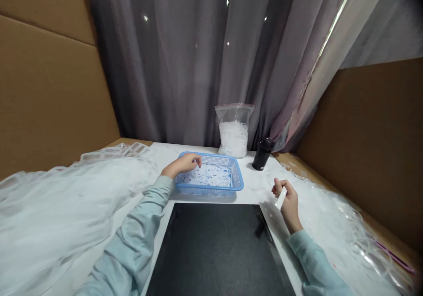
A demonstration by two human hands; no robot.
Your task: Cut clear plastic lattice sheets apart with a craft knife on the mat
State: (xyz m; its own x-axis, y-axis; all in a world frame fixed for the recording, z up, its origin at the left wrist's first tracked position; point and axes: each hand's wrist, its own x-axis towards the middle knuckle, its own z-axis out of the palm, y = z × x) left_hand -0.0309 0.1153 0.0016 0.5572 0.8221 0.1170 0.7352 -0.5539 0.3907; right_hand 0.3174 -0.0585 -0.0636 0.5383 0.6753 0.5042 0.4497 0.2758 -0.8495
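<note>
The blue basket [240, 186] sits on the white tabletop [253, 183], with thin white strips [213, 174] spread loosely over its bottom. The left hand [188, 162] reaches across the basket's left part, back of the hand up, its fingers bent inward and close together. The strips lie below and just to the right of those fingers; at this size I can't tell whether a strip is caught between them or whether they touch any.

The right hand [288, 195] is held to the right of the basket and a little nearer the wearer, well apart from it. Its fingers are clamped on a small white piece [280, 198], which pokes out of the curled grip, slanting down and to the left. Both forearms are in pale green sleeves [137, 230].

In front of the basket, on the wearer's side, lies a black mat [218, 249]. Behind the basket, toward its right end, stands a clear bag [234, 138] filled with white shreds, and to the right of the basket a dark bottle [262, 155]. A white heap [66, 207] spreads to the basket's left, and a tangled pile [325, 219] to its right, beyond the right hand.
</note>
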